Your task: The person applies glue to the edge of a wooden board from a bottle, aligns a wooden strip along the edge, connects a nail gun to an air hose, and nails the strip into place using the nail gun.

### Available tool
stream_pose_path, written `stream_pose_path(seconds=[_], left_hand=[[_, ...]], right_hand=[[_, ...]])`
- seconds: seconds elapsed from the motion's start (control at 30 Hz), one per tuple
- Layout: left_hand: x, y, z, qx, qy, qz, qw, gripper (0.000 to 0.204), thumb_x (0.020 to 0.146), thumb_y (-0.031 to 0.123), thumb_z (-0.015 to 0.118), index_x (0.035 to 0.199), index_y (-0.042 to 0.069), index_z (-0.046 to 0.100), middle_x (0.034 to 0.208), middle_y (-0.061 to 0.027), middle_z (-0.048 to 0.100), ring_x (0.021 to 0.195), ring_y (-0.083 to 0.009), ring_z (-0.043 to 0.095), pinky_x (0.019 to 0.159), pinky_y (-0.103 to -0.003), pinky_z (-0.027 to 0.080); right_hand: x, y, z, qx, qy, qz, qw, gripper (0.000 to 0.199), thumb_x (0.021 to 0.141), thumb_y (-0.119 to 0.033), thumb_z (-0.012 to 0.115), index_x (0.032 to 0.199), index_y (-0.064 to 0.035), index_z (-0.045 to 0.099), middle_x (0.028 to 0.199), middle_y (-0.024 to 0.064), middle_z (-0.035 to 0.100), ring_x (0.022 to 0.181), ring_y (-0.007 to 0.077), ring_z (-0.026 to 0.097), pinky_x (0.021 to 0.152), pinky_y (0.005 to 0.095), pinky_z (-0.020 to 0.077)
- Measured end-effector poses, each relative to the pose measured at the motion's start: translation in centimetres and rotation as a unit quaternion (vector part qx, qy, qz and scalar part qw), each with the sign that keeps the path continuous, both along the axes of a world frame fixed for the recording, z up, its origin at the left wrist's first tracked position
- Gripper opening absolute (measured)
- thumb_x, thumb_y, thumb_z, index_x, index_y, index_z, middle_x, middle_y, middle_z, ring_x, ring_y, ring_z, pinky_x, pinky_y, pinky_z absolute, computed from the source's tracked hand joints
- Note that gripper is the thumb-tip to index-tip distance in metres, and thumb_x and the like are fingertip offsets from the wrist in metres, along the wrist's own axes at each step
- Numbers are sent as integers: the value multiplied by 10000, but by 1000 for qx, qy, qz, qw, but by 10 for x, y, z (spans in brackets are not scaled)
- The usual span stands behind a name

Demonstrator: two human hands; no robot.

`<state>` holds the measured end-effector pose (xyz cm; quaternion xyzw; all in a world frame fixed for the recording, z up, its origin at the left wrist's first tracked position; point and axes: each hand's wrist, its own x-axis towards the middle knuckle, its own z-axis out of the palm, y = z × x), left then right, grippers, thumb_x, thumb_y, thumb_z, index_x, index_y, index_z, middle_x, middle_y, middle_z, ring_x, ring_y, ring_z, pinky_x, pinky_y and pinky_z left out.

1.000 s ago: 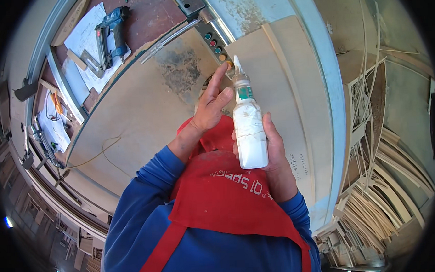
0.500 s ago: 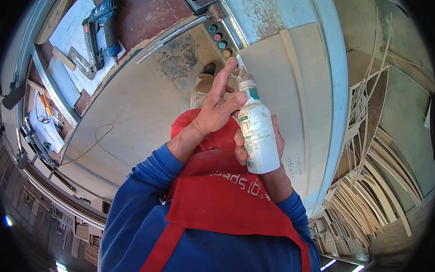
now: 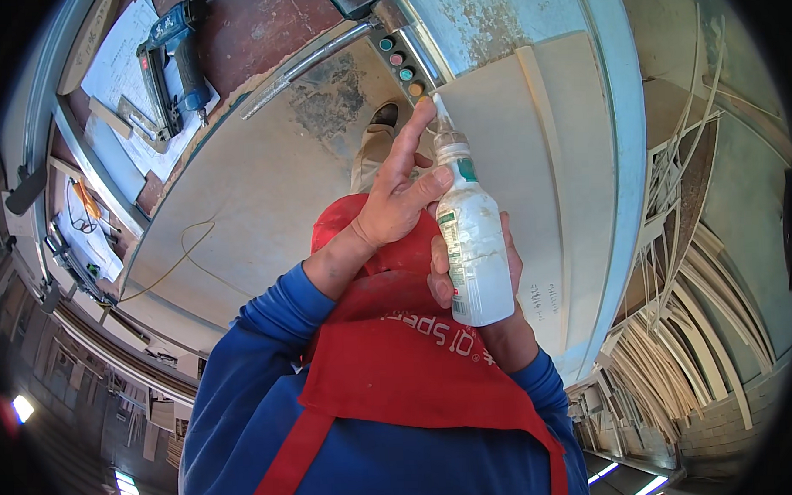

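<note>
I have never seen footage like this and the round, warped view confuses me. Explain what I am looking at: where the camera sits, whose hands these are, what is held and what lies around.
The camera is worn on a person's head and looks down, so the blue sleeves and red apron are the wearer's own. Its fisheye lens bends straight edges near the rim.

The right hand is wrapped around a white plastic squeeze bottle, held upright. The left hand reaches to the bottle's pointed nozzle, its fingers at the tip.

Below is a pale, dusty floor with a thin yellow cord, and a flat beige panel next to a light blue metal frame. At upper left a blue power tool lies on a workbench. Thin curved wood strips pile up on the right.
</note>
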<state>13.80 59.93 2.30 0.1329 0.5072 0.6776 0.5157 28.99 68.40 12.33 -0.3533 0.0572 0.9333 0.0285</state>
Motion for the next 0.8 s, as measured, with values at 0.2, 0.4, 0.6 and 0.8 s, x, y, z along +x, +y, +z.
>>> stream_pose_path(seconds=[0.2, 0.4, 0.6, 0.8], left_hand=[[-5, 7, 11, 37, -87, 31, 995, 864, 1037, 250, 659, 1732, 46, 186, 1700, -144, 353, 1162, -178, 605, 1030, -330, 513], [-6, 9, 16, 31, -96, 35, 994, 860, 1009, 219, 629, 1727, 39, 190, 1686, -157, 352, 1151, -184, 597, 1043, -344, 504], [-5, 9, 13, 23, -85, 33, 996, 867, 987, 239, 612, 1724, 45, 200, 1663, -155, 351, 1174, -197, 588, 1045, -350, 499], [-1, 7, 11, 23, -84, 35, 996, 864, 976, 247, 602, 1722, 50, 212, 1639, -156, 359, 1182, -196, 573, 1038, -345, 495]], right_hand=[[-8, 1, 15, -3, -44, 11, 999, 833, 1098, -734, 255, 1418, -30, 564, 981, 223, 730, 678, 343, 735, 579, 432, 617], [-13, 4, 22, -4, -44, 17, 999, 783, 1116, -695, 262, 1387, -41, 597, 976, 228, 746, 723, 366, 766, 617, 444, 640], [-14, 5, 25, 23, -109, 57, 992, 759, 1123, -674, 269, 1337, -14, 576, 926, 213, 699, 620, 365, 715, 532, 455, 597], [-12, 6, 24, 12, -117, 56, 991, 768, 1114, -684, 305, 1327, -9, 605, 906, 210, 714, 611, 362, 707, 541, 461, 589]])
